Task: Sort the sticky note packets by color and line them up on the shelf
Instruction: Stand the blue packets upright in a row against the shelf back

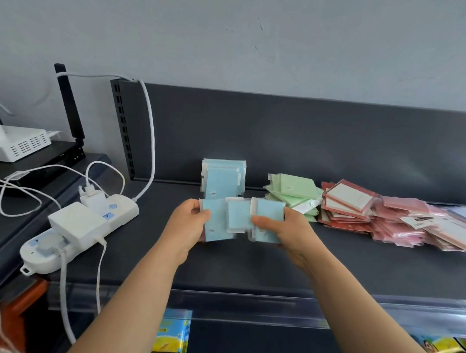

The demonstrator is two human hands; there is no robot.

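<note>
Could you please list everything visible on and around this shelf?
standing blue packets: several, light blue, upright against the back panel
held blue packets: a few, light blue, between both hands
green packets: several, pale green, piled right of the blue
red packets: many, red-pink, spread far right
shelf: one, dark grey
power strip: one, white, left side
white device: one, far left
left hand: one, gripping held blue packets
right hand: one, gripping held blue packets
</note>
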